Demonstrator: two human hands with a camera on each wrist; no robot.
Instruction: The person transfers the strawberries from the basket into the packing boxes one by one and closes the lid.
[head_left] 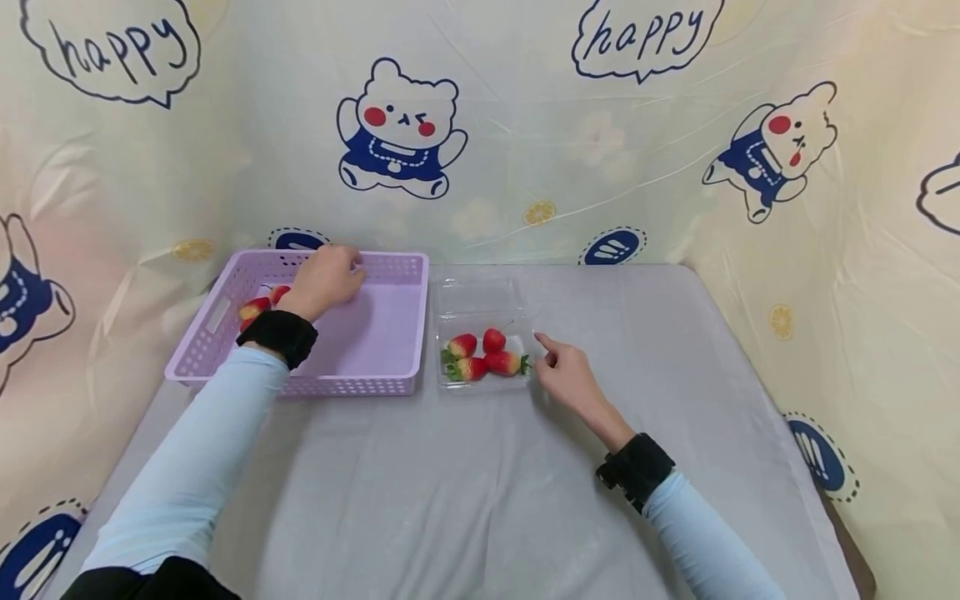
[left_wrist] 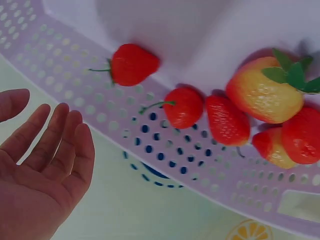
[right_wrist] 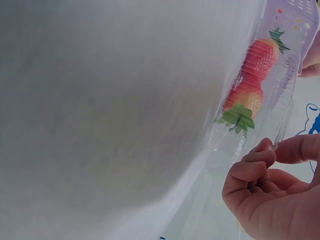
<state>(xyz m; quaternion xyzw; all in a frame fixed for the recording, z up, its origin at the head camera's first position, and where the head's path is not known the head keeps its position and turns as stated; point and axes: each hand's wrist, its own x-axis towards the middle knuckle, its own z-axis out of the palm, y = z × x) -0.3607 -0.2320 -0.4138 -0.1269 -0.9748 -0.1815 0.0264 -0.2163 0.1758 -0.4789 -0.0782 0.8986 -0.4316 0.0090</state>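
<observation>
My left hand (head_left: 327, 280) is over the back left of a purple basket (head_left: 422, 325), its fingers loosely bent with nothing between them in the left wrist view. Inside, along one side, lie several red and red-yellow strawberries (left_wrist: 265, 92), one with green leaves, some with thin stems (left_wrist: 160, 105). My right hand (head_left: 570, 375) holds the right rim of a clear plastic box (head_left: 480, 298) between thumb and index finger, the other fingers curled. Several strawberries (head_left: 471, 368) with green leaves lie in the box, beside a rounder red fruit (head_left: 493, 340).
Box and basket stand side by side on a grey cloth-covered table (head_left: 420, 483). Behind the table hangs a patterned curtain (head_left: 510, 150) with bear drawings, close to the basket's back wall. The box's lid (head_left: 480, 296) is folded back, away from me.
</observation>
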